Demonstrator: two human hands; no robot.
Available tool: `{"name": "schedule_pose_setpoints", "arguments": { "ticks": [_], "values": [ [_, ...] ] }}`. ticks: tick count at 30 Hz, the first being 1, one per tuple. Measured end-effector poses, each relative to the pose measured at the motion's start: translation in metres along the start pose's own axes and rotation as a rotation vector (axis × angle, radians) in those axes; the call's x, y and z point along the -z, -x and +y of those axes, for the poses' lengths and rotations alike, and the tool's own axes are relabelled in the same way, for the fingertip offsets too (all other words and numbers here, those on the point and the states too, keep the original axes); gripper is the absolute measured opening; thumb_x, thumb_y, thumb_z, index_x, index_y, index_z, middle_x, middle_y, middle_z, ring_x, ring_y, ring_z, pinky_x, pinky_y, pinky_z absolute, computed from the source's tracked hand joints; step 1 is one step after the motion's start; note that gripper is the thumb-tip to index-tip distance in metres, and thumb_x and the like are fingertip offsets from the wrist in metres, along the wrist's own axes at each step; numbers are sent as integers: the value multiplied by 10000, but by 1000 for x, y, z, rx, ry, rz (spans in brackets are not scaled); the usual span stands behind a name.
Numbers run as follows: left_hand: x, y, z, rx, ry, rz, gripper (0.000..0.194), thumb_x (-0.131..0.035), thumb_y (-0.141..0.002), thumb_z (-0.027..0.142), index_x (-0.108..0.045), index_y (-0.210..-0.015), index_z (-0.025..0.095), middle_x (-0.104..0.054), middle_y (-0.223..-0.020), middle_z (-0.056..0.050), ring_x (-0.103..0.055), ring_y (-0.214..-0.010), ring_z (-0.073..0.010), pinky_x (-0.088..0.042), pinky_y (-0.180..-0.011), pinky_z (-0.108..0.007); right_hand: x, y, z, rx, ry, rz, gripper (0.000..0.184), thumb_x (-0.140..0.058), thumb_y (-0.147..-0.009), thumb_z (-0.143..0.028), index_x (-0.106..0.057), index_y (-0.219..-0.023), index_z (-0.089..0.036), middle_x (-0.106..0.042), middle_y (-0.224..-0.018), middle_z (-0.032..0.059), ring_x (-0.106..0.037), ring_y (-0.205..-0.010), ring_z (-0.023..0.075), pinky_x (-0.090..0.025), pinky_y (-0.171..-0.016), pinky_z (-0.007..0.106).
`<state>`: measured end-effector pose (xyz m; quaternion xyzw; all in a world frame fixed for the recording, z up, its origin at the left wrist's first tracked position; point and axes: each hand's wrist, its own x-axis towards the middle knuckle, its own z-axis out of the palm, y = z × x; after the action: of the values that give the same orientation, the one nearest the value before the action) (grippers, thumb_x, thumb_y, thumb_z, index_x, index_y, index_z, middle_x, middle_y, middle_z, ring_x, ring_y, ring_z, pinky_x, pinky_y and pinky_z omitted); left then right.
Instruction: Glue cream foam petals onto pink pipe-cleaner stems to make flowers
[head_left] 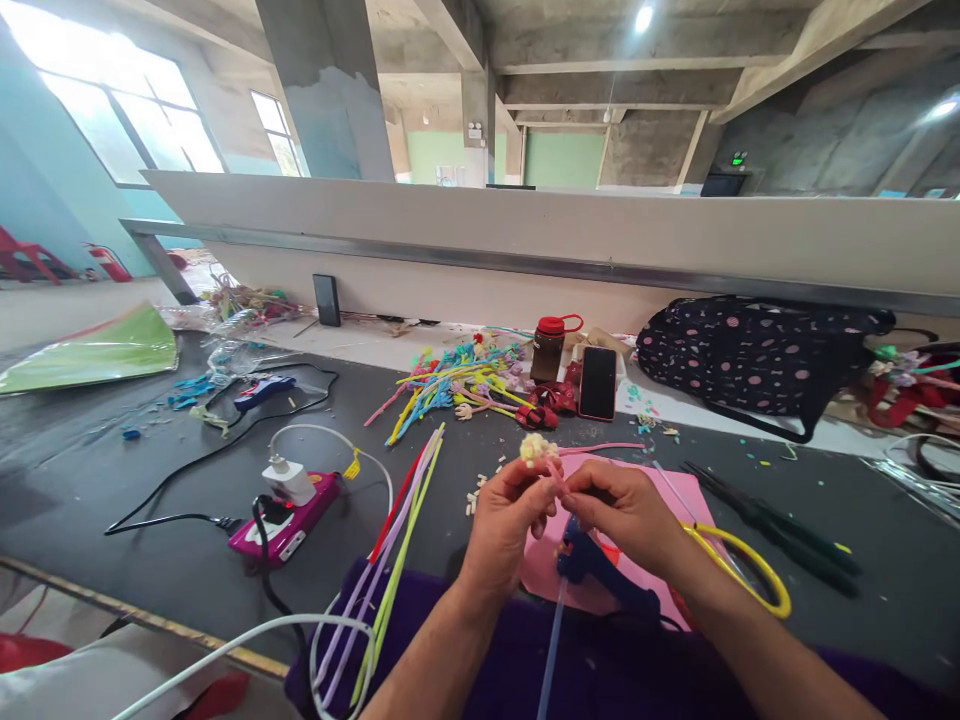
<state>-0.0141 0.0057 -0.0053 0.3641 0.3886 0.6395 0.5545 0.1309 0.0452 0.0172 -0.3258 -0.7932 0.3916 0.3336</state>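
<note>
My left hand [504, 520] pinches a pink fuzzy stem, which looks like a pipe cleaner [556, 476], just below a cream fluffy tuft [538, 449]. Thumb and fingers of my right hand [626, 512] close on the same stem from the right. A length of pink stem stretches rightward behind that hand. Beneath both hands lies a blue glue gun [600, 575] with a translucent glue stick [553, 645] at its rear, resting on a pink sheet [694, 490]. Small pale pieces [474, 495] are scattered left of the hands.
Yellow-handled scissors [780, 590] and dark green-handled pliers [787, 540] lie to the right. Long coloured pipe cleaners [397, 530] and a magenta power strip [289, 530] with cables are left. Farther back are a stem pile [457, 380], bottle [548, 350], phone [598, 383] and dark patterned bag [750, 360].
</note>
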Motion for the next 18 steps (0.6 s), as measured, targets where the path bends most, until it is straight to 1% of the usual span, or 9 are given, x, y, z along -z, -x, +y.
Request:
{"name": "schedule_pose_setpoints", "arguments": {
  "ticks": [2,5,7,9,11,13,16,18],
  "values": [
    [1,-1,0,15,62,19,195,-700,-672,300,-660,-785,147,-552,-574,23,-423,-472,-53,-273,-410,-164,-4,1,-1,-20,5,-10,183,-546,-833,-291,-604,-697,-182,-552,-610,-23,-517,-510,101,-393,-477,211],
    [1,-2,0,13,95,13,151,-704,-670,271,-658,-714,133,-565,-571,19,-410,-444,-34,-251,-399,-159,-9,2,-2,-22,35,-17,189,-540,-824,-255,-577,-657,-175,-538,-574,-31,-499,-492,93,-371,-468,205],
    [2,-2,-1,12,87,9,145,-705,-670,263,-663,-712,131,-567,-565,18,-416,-434,-33,-243,-396,-160,-9,2,-1,-23,62,-31,172,-550,-801,-214,-566,-634,-171,-533,-570,-32,-485,-503,92,-358,-474,204],
    [2,-2,0,7,65,0,155,-701,-675,277,-671,-730,135,-569,-561,17,-427,-433,-37,-244,-395,-165,-7,2,1,-39,59,-73,130,-568,-775,-191,-584,-648,-167,-550,-595,-27,-492,-531,96,-360,-489,204],
    [2,-2,1,10,43,-18,168,-689,-689,298,-678,-752,142,-579,-574,16,-422,-429,-35,-246,-398,-167,-3,2,3,-69,16,-123,76,-581,-764,-189,-622,-703,-169,-574,-630,-21,-507,-553,100,-369,-500,203],
    [2,-1,3,26,24,-36,171,-676,-703,305,-685,-760,145,-576,-578,19,-401,-423,-27,-242,-403,-167,3,1,4,-84,-48,-147,70,-585,-770,-201,-645,-748,-173,-583,-642,-19,-512,-556,100,-376,-503,203],
    [2,0,6,52,2,-59,155,-670,-707,293,-686,-728,141,-547,-553,29,-374,-419,-21,-227,-408,-169,12,1,6,-69,-159,-100,95,-594,-786,-245,-652,-799,-171,-585,-687,-6,-511,-574,102,-397,-523,215],
    [3,1,6,69,-14,-96,153,-666,-705,289,-684,-711,137,-523,-518,34,-351,-406,-22,-205,-405,-177,18,1,5,-43,-229,-55,158,-622,-778,-276,-639,-901,-179,-601,-794,14,-523,-631,113,-418,-565,233]
  ]
}}
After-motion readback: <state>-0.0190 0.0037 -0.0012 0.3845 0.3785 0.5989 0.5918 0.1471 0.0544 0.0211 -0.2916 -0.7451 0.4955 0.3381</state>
